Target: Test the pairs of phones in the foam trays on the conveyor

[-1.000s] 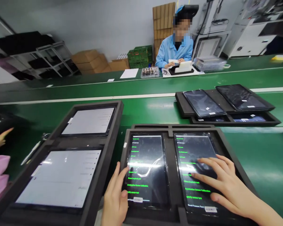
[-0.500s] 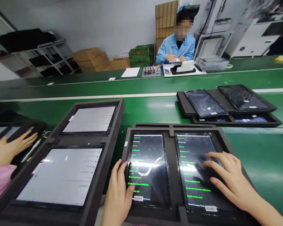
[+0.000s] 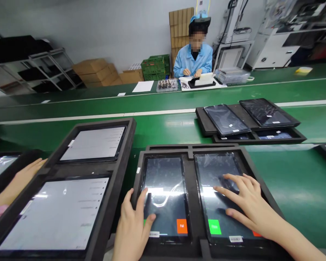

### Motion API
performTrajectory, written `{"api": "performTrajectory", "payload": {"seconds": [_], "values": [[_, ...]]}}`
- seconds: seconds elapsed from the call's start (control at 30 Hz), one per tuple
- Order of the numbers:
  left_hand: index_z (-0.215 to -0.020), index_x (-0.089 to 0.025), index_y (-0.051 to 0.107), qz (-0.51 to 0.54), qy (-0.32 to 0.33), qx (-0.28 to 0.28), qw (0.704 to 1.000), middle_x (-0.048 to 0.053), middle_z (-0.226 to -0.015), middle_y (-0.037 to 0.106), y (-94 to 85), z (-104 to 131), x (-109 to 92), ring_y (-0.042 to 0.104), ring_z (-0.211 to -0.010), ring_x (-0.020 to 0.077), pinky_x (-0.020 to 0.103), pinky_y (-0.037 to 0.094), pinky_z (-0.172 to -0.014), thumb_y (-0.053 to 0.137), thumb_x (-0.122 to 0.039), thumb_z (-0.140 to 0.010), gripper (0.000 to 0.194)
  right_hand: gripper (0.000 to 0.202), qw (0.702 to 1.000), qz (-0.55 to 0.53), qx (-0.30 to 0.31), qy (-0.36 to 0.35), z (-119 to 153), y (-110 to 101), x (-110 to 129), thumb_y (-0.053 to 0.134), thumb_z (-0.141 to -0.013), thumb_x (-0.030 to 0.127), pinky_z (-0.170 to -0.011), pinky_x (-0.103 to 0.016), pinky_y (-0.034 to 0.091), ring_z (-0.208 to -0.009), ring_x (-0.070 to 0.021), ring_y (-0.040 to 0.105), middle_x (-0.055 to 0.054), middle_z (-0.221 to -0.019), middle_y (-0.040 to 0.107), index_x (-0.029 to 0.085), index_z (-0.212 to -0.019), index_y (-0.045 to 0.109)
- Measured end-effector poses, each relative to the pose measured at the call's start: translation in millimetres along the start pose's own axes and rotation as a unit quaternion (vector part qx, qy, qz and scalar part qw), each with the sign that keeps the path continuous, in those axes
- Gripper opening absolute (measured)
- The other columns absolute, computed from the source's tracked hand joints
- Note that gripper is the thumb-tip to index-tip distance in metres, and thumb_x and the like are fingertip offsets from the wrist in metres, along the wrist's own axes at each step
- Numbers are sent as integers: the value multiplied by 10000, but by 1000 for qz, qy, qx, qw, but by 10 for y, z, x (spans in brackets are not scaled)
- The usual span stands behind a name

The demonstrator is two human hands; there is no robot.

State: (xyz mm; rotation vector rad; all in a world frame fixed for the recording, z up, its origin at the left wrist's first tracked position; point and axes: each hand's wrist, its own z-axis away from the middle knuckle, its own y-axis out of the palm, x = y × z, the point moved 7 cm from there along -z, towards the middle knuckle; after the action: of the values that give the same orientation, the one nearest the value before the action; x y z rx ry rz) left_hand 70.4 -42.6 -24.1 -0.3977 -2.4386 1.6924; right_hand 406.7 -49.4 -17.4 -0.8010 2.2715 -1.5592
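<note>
Tablets, two: left tablet (image 3: 165, 206) and right tablet (image 3: 210, 208), side by side, near, in a dark foam tray (image 3: 193, 192). Narrow gap to the neighbouring tray (image 3: 122, 163) on the left; broad strip of green surface (image 3: 296, 174) along the right; stacked trays (image 3: 203, 123) farther off, right. Tray matte, square-edged; glass glossy, streaked with glare. Left hand (image 3: 132, 228) ungripped, fingers spread over left tablet's near-left edge. Right hand (image 3: 247, 206) loose, grasping nothing, fingers extended over right tablet; fingertip contact cannot be told. Half a second earlier both screens listed green text lines; now mostly dark, with green and orange blocks low down, "Fail" legible on the left one.
</note>
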Motion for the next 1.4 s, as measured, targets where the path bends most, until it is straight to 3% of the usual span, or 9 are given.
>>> {"api": "performTrajectory", "payload": {"seconds": [0.13,0.37,0.5,0.6,0.77,0.9,1.1,1.27,1.4], "values": [[-1111,-121,529,33,-11,-14,999,268,-1340,460,55,51,49,583,-1227,407,483,622,-789,232,-648,-1039,610,411,1000,-13,-1,17,35,19,-35,418,-1083,501,-1042,-577,291,-1198,-340,489,-166,-1347,499,266,-1394,547],[-1223,-135,505,121,-74,10,990,275,-1402,452,-17,-59,114,558,-1282,417,615,568,-930,271,-611,-1050,558,340,998,-32,-2,47,101,61,-93,437,-1070,469,-1062,-597,294,-1188,-339,524,-138,-1311,566,264,-1303,577],[-1179,-212,543,235,-3,89,968,155,-1436,514,-332,-520,-247,512,-1364,301,508,491,-1103,355,-392,-1075,280,239,990,-127,4,65,21,66,-355,432,-1090,399,-1017,-490,402,-1085,-271,612,-78,-1164,655,259,-1229,568],[-1121,-236,557,277,105,152,943,71,-1352,598,-426,-939,-671,607,-1245,221,362,530,-1039,347,-202,-1052,224,186,982,-167,-62,69,-174,-41,-647,442,-1083,342,-846,-374,495,-970,-235,650,-62,-1052,680,233,-1146,579],[-1065,-188,546,159,163,170,959,107,-1341,597,38,-1430,-903,681,-1064,230,366,562,-930,345,51,-870,368,243,992,-89,-73,42,-513,4,-880,407,-1064,342,-827,-417,473,-963,-279,638,-103,-1038,693,193,-1098,597],[-1000,-169,521,151,157,163,962,175,-1384,560,326,-1479,-831,608,-1229,283,446,516,-1033,348,95,-778,386,296,999,-40,-23,26,-520,144,-871,382,-1069,352,-891,-460,429,-1107,-308,607,-125,-1170,685,186,-1232,565],[-1001,-182,508,156,194,155,956,101,-1096,657,300,-1403,-900,670,-970,235,429,512,-990,361,34,-846,304,242,996,-86,-17,17,-412,123,-824,400,-1079,366,-943,-462,398,-1033,-265,635,-83,-1069,707,217,-1128,584],[-1010,-176,494,155,194,137,959,152,-1288,598,330,-1431,-911,596,-1217,289,587,346,-1169,388,-64,-935,172,272,994,-91,-26,48,-429,138,-862,435,-1054,384,-999,-520,370,-1208,-312,573,-113,-1237,674,205,-1206,572],[-964,-200,507,167,203,142,954,67,-1015,664,285,-1403,-905,662,-989,234,428,483,-1041,406,-103,-955,141,225,984,-163,-46,57,-382,73,-890,448,-1060,374,-962,-458,415,-980,-248,648,-49,-1004,707,230,-1020,616]]}}
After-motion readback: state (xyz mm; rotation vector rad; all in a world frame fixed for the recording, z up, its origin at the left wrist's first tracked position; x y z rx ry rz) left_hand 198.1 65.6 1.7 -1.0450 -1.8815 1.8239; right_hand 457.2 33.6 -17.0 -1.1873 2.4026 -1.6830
